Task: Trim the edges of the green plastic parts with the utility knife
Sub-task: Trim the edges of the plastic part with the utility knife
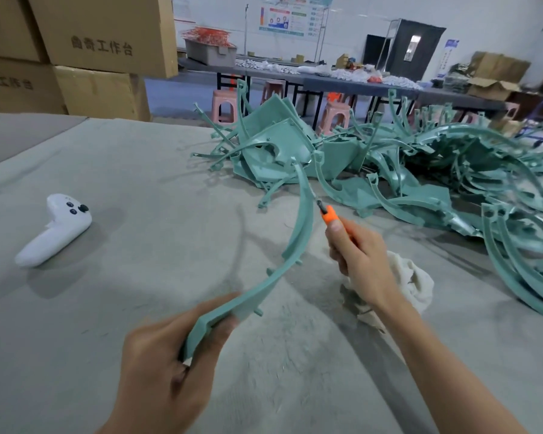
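Our left hand (166, 361) grips the lower end of a curved green plastic part (298, 233), raised above the grey worktop (138, 183). Our right hand (359, 261) closes around the orange utility knife (328, 216), blade against the part's upper edge. More green parts (420, 164) lie heaped behind.
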